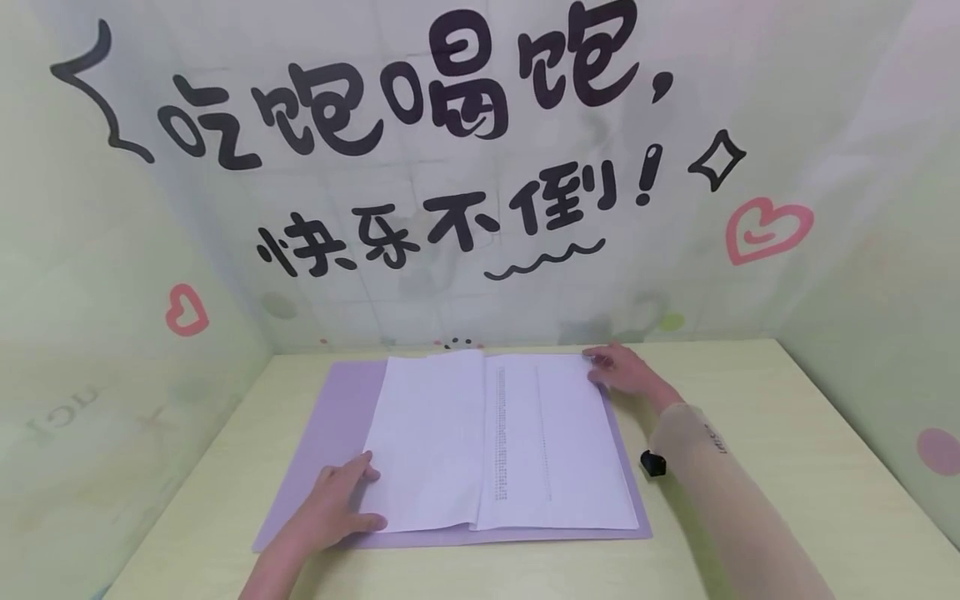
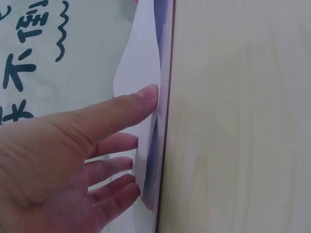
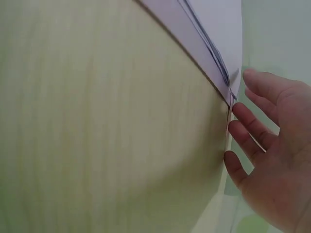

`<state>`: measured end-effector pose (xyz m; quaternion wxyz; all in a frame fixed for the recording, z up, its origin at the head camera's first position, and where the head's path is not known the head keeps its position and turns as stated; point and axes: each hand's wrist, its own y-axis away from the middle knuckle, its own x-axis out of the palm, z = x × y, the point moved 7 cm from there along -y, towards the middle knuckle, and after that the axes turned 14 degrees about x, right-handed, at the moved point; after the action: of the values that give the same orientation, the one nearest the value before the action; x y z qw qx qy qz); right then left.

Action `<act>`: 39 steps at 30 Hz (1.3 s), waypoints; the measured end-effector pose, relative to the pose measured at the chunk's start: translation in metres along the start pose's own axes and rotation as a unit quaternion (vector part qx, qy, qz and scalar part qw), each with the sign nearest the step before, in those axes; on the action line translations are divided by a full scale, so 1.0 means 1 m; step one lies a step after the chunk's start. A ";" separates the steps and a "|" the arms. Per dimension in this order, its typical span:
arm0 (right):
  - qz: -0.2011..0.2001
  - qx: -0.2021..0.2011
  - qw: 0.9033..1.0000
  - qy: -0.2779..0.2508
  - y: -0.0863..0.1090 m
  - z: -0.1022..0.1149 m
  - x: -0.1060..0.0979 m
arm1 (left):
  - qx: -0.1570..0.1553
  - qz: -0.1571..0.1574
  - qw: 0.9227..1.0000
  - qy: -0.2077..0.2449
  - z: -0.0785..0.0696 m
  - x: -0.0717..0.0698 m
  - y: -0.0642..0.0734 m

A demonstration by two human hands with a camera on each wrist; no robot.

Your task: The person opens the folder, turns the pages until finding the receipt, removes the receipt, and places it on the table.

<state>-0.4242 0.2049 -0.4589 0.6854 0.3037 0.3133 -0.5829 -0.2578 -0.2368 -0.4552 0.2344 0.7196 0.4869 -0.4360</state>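
Observation:
A lilac folder (image 1: 306,454) lies opened flat on the table, holding white paper sheets (image 1: 427,442). The right-hand page (image 1: 585,442) bears narrow columns of small print; the left-hand page looks blank. My left hand (image 1: 330,504) rests at the left page's lower left corner, thumb and fingers spread. In the left wrist view, the thumb (image 2: 146,92) touches the sheet's lower edge, and the sheet bows up off the folder. At the upper right corner, my right hand (image 1: 626,371) touches the sheets with its fingertips, loosely bent. In the right wrist view, no firm pinch shows there.
The pale wooden table (image 1: 795,467) extends around the folder. A back wall (image 1: 450,308) with large black lettering and pink hearts rises behind it. Side panels (image 1: 97,375) stand left and right. A small black object (image 1: 653,463) sits at the right sleeve.

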 end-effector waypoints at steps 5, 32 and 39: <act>0.014 0.028 0.999 0.031 0.000 -0.007 0.003 | 0.001 0.003 1.000 -0.001 -0.003 -0.001 -0.001; -0.010 0.020 0.999 0.022 0.010 -0.003 0.002 | 0.025 0.015 0.999 -0.015 -0.010 -0.002 -0.002; -0.011 0.024 0.999 0.033 0.006 -0.003 0.003 | 0.034 0.017 0.999 -0.020 -0.013 -0.003 -0.001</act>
<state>-0.4181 0.2064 -0.4624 0.6608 0.3358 0.3244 -0.5876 -0.2543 -0.2278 -0.4465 0.2270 0.7262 0.4551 -0.4625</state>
